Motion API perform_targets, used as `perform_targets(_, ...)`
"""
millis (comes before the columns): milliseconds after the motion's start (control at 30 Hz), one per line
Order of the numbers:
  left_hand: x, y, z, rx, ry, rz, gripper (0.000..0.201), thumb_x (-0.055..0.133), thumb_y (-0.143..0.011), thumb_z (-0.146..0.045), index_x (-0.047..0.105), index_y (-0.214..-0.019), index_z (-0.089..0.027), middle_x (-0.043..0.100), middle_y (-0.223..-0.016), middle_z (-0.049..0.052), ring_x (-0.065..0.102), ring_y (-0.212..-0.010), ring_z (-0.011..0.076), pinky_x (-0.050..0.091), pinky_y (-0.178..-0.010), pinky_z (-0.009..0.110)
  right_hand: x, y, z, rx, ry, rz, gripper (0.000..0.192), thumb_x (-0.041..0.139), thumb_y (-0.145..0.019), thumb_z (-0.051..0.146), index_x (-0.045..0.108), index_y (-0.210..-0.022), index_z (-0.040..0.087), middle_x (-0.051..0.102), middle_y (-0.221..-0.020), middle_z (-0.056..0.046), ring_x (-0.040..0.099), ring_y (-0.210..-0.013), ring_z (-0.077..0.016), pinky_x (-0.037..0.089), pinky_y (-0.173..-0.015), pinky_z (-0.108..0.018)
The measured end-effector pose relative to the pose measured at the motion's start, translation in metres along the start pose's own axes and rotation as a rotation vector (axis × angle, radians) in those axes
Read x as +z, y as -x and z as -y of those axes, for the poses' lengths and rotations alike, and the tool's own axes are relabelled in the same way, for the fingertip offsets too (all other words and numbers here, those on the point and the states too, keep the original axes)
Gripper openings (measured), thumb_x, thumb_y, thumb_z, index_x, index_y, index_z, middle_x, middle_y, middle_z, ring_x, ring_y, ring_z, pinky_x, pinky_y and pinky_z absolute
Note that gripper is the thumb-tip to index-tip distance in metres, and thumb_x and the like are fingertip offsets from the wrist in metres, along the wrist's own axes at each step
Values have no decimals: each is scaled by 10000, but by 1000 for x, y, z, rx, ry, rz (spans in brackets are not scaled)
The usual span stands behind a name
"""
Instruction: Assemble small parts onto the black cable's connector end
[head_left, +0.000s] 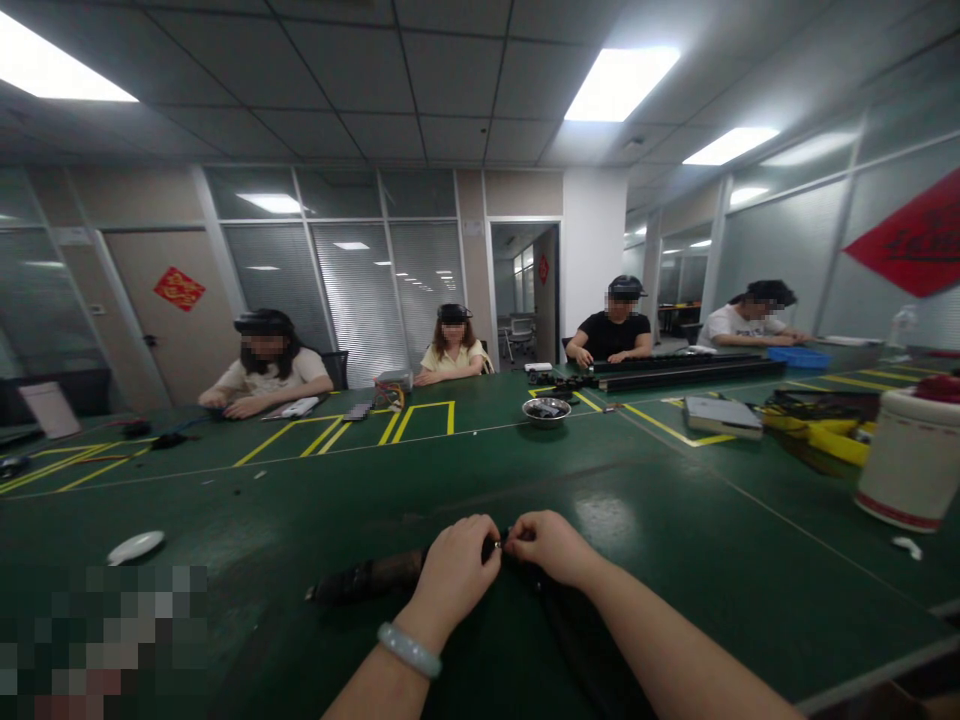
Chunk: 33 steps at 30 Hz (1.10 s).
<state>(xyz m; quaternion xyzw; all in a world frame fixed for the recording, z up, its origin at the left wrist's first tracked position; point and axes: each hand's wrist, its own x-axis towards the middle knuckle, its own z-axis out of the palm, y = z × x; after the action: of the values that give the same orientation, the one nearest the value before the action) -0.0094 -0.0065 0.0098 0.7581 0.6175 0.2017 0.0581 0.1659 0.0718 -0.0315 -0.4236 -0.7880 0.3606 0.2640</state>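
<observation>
My left hand (456, 570) and my right hand (551, 545) meet near the front of the green table (675, 520). Both pinch a long black object (367, 578) that lies across the table under my hands; its left end points left, and more of it runs down under my right forearm. Something small sits between my fingertips, too small to make out. A pale bracelet (409, 650) is on my left wrist.
Several people sit along the far side of the table. A metal bowl (546, 409) stands mid-table. A white tub (911, 455) and yellow items (817, 440) are at right. A white lid (135, 546) lies at left. Yellow lines mark the table.
</observation>
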Motion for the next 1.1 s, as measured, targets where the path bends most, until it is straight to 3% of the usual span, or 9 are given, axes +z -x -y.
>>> perform_targets(233,7,-1,3,21,-3,-16,105,526,-849,-243,593,-930,-246,616,-969,-2,570,-892,172,424,-778,292,1,-2,-4,-18,0,-6,151,663,-768,300,723,-818,172,715,-723,-16,628,-641,-137,424,-572,-203)
perform_targets(1100,1,-3,6,52,-30,-20,115,563,-833,-245,599,-943,-238,615,-990,4,561,-933,176,396,-846,297,-2,1,1,-13,4,-9,149,664,-768,303,726,-812,174,718,-733,-20,625,-638,-137,418,-557,-197)
